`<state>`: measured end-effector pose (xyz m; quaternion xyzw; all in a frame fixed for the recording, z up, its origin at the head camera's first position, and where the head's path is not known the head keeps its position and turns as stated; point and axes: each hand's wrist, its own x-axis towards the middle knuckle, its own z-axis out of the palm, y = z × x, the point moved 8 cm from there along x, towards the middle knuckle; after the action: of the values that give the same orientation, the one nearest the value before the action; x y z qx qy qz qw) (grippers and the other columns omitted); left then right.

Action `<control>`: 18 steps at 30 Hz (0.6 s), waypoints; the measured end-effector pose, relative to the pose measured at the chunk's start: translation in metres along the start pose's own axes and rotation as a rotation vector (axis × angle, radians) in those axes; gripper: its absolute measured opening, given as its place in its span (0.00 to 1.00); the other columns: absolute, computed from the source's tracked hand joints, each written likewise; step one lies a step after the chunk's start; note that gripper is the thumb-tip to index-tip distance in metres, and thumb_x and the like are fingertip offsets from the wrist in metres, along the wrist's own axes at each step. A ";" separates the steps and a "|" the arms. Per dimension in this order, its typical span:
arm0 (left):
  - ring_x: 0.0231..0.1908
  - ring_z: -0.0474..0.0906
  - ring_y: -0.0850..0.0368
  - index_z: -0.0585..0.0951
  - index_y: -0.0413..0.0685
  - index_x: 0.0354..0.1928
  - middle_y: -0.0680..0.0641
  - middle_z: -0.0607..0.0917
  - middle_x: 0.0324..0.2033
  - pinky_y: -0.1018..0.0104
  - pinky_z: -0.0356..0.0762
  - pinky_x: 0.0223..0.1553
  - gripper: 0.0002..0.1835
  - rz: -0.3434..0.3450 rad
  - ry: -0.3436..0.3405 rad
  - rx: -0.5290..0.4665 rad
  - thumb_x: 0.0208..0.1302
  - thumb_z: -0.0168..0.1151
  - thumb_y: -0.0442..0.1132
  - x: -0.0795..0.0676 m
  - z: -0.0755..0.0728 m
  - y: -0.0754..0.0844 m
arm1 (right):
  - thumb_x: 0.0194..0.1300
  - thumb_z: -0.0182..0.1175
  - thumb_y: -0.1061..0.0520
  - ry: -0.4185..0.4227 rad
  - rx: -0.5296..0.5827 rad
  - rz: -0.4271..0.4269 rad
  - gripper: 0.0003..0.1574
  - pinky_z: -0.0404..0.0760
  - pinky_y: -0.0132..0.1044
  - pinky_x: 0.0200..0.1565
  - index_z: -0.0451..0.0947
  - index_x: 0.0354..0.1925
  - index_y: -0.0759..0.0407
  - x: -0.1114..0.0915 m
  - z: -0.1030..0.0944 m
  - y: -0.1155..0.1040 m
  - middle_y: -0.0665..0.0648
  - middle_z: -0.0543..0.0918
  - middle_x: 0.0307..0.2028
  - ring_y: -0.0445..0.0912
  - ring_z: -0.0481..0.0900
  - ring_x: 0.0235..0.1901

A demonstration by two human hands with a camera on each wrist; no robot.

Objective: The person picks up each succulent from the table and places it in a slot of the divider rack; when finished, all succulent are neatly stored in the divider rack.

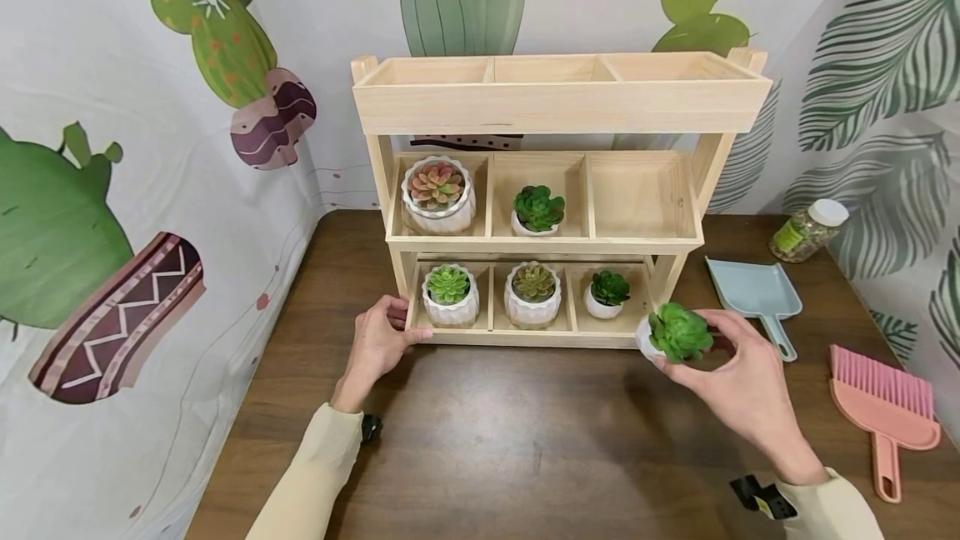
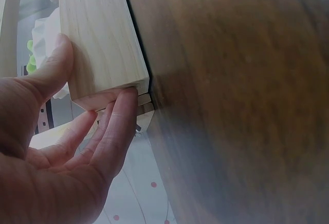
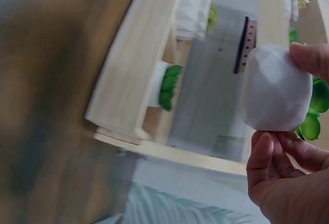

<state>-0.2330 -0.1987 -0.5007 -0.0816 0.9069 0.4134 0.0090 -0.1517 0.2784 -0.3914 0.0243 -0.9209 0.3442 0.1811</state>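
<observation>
My right hand holds a small potted succulent by its white pot, between thumb and fingers. The plant is tilted, just off the right end of the lowest tier of a three-tier wooden plant shelf. At that tier's left front corner, my left hand grips the wood, thumb over the front board and fingers against its end. The lowest tier bears a light green succulent, an olive one and a dark green one. On the middle tier stand a pinkish succulent and a green one.
A blue dustpan lies right of the shelf, with a pink brush nearer me. Behind them a jar with a white lid lies tilted. Cactus-patterned fabric hangs behind the brown table.
</observation>
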 end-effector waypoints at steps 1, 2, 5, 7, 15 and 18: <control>0.48 0.91 0.43 0.83 0.38 0.56 0.36 0.93 0.46 0.53 0.90 0.47 0.30 0.000 0.000 0.001 0.55 0.87 0.38 0.000 0.000 0.000 | 0.41 0.90 0.57 0.003 0.001 -0.006 0.41 0.68 0.19 0.43 0.87 0.56 0.60 0.002 -0.002 -0.003 0.58 0.88 0.49 0.17 0.69 0.41; 0.48 0.91 0.43 0.83 0.38 0.56 0.36 0.93 0.46 0.53 0.90 0.47 0.30 0.001 0.001 0.001 0.55 0.87 0.38 0.000 0.000 0.000 | 0.41 0.90 0.57 0.006 0.001 -0.011 0.41 0.67 0.19 0.43 0.87 0.56 0.60 0.004 -0.004 -0.006 0.56 0.88 0.48 0.17 0.69 0.41; 0.48 0.91 0.43 0.83 0.38 0.56 0.36 0.93 0.46 0.53 0.90 0.47 0.30 0.003 0.001 0.006 0.55 0.87 0.38 0.000 0.000 -0.001 | 0.41 0.90 0.56 0.016 -0.002 -0.025 0.41 0.67 0.22 0.43 0.87 0.56 0.58 0.012 -0.009 -0.014 0.41 0.85 0.47 0.17 0.70 0.41; 0.48 0.91 0.43 0.83 0.38 0.56 0.36 0.93 0.46 0.53 0.90 0.47 0.30 0.003 0.000 0.007 0.55 0.87 0.38 0.000 0.000 -0.001 | 0.41 0.90 0.55 0.021 0.004 -0.033 0.41 0.68 0.23 0.43 0.87 0.56 0.57 0.017 -0.012 -0.020 0.30 0.80 0.46 0.17 0.71 0.41; 0.48 0.91 0.44 0.83 0.38 0.57 0.37 0.92 0.47 0.55 0.89 0.47 0.30 0.004 0.002 0.013 0.56 0.87 0.39 0.000 -0.001 -0.001 | 0.41 0.88 0.58 0.034 0.039 -0.088 0.43 0.66 0.19 0.45 0.86 0.57 0.63 0.038 -0.018 -0.042 0.62 0.88 0.52 0.19 0.70 0.44; 0.49 0.92 0.44 0.83 0.39 0.57 0.37 0.93 0.48 0.55 0.89 0.47 0.30 0.004 0.004 0.015 0.56 0.87 0.39 0.000 0.000 0.000 | 0.42 0.88 0.58 0.037 0.051 -0.103 0.43 0.66 0.16 0.44 0.86 0.59 0.63 0.048 -0.019 -0.048 0.60 0.87 0.51 0.20 0.70 0.42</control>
<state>-0.2334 -0.1993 -0.5008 -0.0806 0.9101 0.4064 0.0072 -0.1824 0.2577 -0.3311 0.0700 -0.9059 0.3580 0.2151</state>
